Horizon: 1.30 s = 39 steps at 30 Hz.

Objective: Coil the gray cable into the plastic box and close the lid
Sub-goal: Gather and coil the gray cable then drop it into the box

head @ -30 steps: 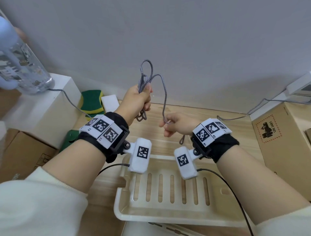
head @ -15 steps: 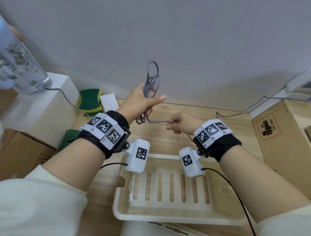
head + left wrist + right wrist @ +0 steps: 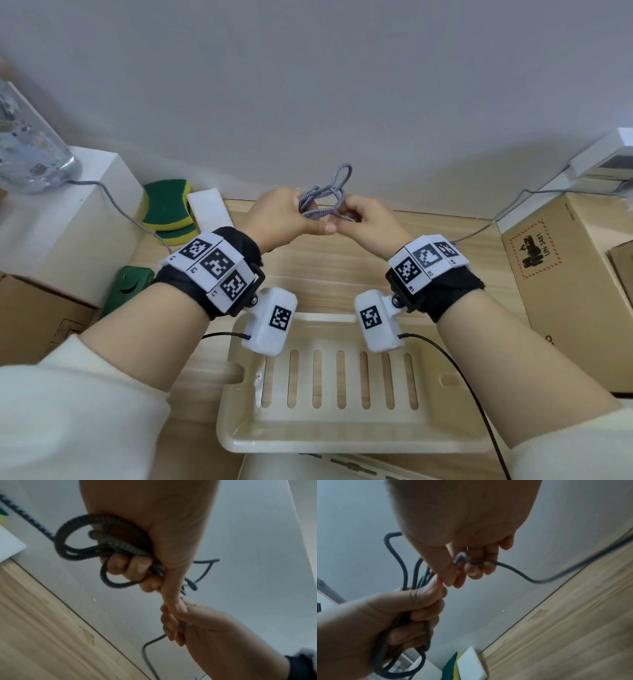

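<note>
The gray braided cable (image 3: pixel 325 193) is gathered in several loops held above the wooden table. My left hand (image 3: pixel 305 222) grips the bundle of loops (image 3: pixel 109 543) in a fist. My right hand (image 3: pixel 344 219) pinches the free run of the cable (image 3: pixel 471 561) between thumb and fingers, right against the left thumb. A tail of the cable (image 3: pixel 539 580) trails from the right hand towards the table. The cream plastic box (image 3: pixel 342 442), slotted along its bottom, lies open and holds nothing, below my wrists. A pale flat part (image 3: pixel 308 467), perhaps its lid, shows at the near edge.
Green and yellow sponges (image 3: pixel 168 209) and a white block (image 3: pixel 209 210) lie at the back left. A white box (image 3: pixel 61 222) carries a clear bottle (image 3: pixel 27 150) and another gray cord (image 3: pixel 116 205). Cardboard boxes (image 3: pixel 568 274) stand on the right.
The right hand has moved up and left until it meets the left hand. The loops in the left hand have dropped lower and tilted to the right.
</note>
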### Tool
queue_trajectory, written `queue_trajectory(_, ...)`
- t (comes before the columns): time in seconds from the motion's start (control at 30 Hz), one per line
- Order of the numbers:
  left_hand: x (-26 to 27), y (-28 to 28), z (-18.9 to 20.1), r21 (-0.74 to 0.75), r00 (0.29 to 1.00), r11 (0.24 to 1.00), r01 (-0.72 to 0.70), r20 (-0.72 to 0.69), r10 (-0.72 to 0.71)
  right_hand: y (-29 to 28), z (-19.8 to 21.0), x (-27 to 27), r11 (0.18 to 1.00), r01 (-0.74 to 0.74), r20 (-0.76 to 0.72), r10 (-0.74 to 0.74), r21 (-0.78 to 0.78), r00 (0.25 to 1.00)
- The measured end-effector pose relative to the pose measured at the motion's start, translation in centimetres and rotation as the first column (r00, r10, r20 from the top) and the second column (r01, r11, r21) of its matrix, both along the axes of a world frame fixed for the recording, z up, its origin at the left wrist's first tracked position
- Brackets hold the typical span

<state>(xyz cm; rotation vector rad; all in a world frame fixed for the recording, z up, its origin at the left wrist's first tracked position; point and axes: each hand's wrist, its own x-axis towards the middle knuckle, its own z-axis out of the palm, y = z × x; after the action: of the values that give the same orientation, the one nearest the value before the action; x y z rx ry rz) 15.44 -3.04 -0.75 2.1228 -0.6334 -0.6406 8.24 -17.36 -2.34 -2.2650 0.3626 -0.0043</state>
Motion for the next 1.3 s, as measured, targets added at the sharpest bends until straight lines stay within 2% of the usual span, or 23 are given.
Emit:
queue_trajectory(0.13, 0.2, 0.2, 0.0, -0.168, 0.978, 0.966, -0.197, -0.098, 0.183, -1.4, -0.8, -1.1, 0.994, -0.059, -0.144, 0.046, -0.091, 0.989)
queue_trajectory(0.23, 0.6, 0.3, -0.1, -0.235, 0.944, 0.915, -0.328, -0.112, 0.310, -2.2, -1.9, -1.7, 0.987, -0.032, -0.226, -0.005, -0.157, 0.974)
queue_trajectory(0.37, 1.1, 0.2, -0.8, -0.227, 0.904, 0.875, -0.427, -0.146, 0.403, -2.3, -1.8, -2.0, 0.994, 0.100, -0.269, -0.084, 0.049, 0.959)
queue_trajectory(0.47, 0.9, -0.1, -1.1, -0.246, 0.919, 0.893, -0.377, -0.220, 0.327, -1.3, -0.8, -1.5, 0.999, 0.022, -0.254, -0.011, 0.041, 0.967)
queue_trajectory(0.57, 0.3, -0.6, -1.1, -0.294, 0.946, 0.925, -0.240, -0.283, 0.156, -0.4, 0.0, -0.8, 0.998, -0.031, -0.225, 0.044, 0.057, 0.973)
queue_trajectory(0.67, 0.0, -1.0, -1.2, -0.353, 0.936, 0.926, -0.137, -0.351, 0.005, 0.5, 0.5, -0.4, 0.994, -0.062, -0.231, 0.081, 0.088, 0.970)
queue_trajectory(0.77, -0.4, -1.5, -0.9, -0.383, 0.954, 0.910, -0.162, -0.297, 0.044, 1.2, 0.4, -0.2, 0.992, -0.100, -0.236, 0.114, 0.072, 0.965)
queue_trajectory(0.87, -0.4, -1.8, -0.8, -0.458, 0.917, 0.833, -0.310, -0.376, 0.134, 1.1, 0.2, -0.2, 0.981, -0.192, -0.247, 0.181, -0.019, 0.952)
queue_trajectory(0.93, -0.1, -1.7, -0.7, -0.459, 0.912, 0.821, -0.340, -0.374, 0.169, 0.2, 0.1, -0.5, 0.967, -0.231, -0.299, 0.190, -0.105, 0.935)
queue_trajectory(1.0, 0.4, -1.3, -0.6, -0.428, 0.933, 0.852, -0.300, -0.319, 0.168, -1.2, -0.1, -1.1, 0.960, -0.198, -0.346, 0.121, -0.197, 0.930)
queue_trajectory(1.1, 0.7, -1.0, -0.5, -0.315, 0.960, 0.929, -0.195, -0.255, 0.115, -3.0, -0.1, -1.7, 0.960, -0.018, -0.328, -0.078, -0.280, 0.941)
queue_trajectory(1.2, 0.1, -1.6, -0.5, -0.108, 0.990, 0.993, 0.049, -0.127, -0.062, -2.8, 0.2, -1.3, 0.972, 0.140, -0.228, -0.182, -0.190, 0.956)
queue_trajectory(1.3, -0.9, -2.7, -0.6, -0.009, 0.965, 0.972, 0.235, -0.115, -0.235, -2.1, 0.5, -0.6, 0.976, 0.204, -0.115, -0.211, -0.073, 0.971)
